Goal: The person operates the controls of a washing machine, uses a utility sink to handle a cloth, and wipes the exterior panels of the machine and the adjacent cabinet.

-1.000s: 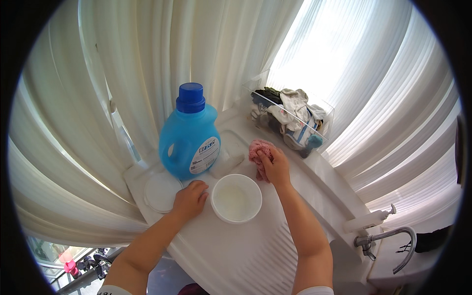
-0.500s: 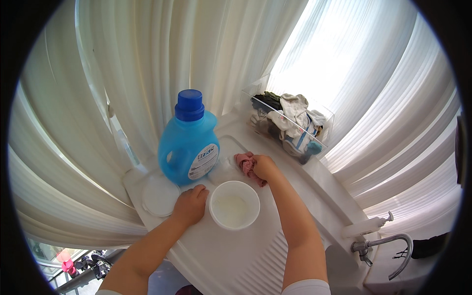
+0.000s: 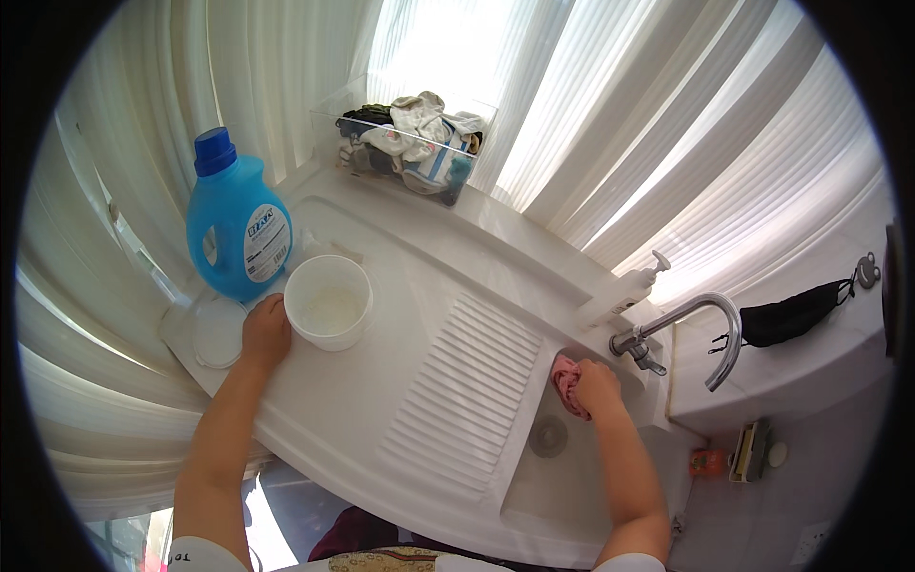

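Observation:
My right hand (image 3: 599, 389) is closed on a crumpled pink cloth (image 3: 569, 386), holding it inside the sink (image 3: 524, 481) below the tap (image 3: 701, 315). On the left, my left hand (image 3: 267, 334) is curled against the near left side of a round white tub (image 3: 329, 303), its fingertips partly hidden. A shallow layer of cloudy liquid lies in the tub. Beside that hand rests a round white lid (image 3: 219, 336). Behind them stands a blue detergent bottle (image 3: 240, 229) with a dark blue cap.
A ribbed washboard slope (image 3: 467, 396) separates the tub from the sink. On the back ledge sits a clear bin (image 3: 410, 157) of clothes. A white pump bottle (image 3: 615, 297) stands by the tap. A black cloth item (image 3: 796, 315) hangs at right; pale curtains surround the counter.
The view has swung right toward the sink. My right hand has carried the pink cloth from the counter behind the tub into the sink. My left hand stays beside the tub.

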`<state>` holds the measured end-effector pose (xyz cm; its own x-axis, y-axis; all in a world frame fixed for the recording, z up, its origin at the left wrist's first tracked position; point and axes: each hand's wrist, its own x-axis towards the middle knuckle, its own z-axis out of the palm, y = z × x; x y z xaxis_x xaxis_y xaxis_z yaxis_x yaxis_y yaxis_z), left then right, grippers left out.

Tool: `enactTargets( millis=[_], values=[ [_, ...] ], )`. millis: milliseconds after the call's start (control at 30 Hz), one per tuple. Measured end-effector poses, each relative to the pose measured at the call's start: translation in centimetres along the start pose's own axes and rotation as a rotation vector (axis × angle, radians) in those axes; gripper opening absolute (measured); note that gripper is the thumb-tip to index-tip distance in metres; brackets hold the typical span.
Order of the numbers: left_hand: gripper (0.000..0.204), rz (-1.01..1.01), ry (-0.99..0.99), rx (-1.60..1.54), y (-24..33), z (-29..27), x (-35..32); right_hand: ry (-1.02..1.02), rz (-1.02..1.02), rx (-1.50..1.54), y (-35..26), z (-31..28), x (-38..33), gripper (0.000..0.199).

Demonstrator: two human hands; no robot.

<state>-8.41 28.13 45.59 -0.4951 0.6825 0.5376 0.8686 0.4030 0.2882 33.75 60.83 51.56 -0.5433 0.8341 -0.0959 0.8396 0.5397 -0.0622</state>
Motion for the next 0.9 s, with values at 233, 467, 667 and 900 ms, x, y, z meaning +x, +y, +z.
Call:
enactTargets(
  millis=[233,467,667,900],
  values=[
    [0.010,-0.109,0.176,-0.177,4.8,-5.1,-3.6,0.208,-0.626,0.451,-13.1,-0.9,-8.4,0.033],
    [0.014,0.120,0.035,-0.520,18.0,-1.7,-6.3,0.193,-0.671,0.409,-17.7,6.3,-6.9,0.061],
    [0.018,0.125,-0.094,-0.656,24.5,1.3,-5.8,0.301,-0.494,0.359,-8.9,7.1,-9.0,0.055],
    [0.059,0.193,-0.185,-0.709,36.2,10.8,5.8,0.405,-0.272,0.476,3.7,6.1,-10.3,0.053]
  ],
)
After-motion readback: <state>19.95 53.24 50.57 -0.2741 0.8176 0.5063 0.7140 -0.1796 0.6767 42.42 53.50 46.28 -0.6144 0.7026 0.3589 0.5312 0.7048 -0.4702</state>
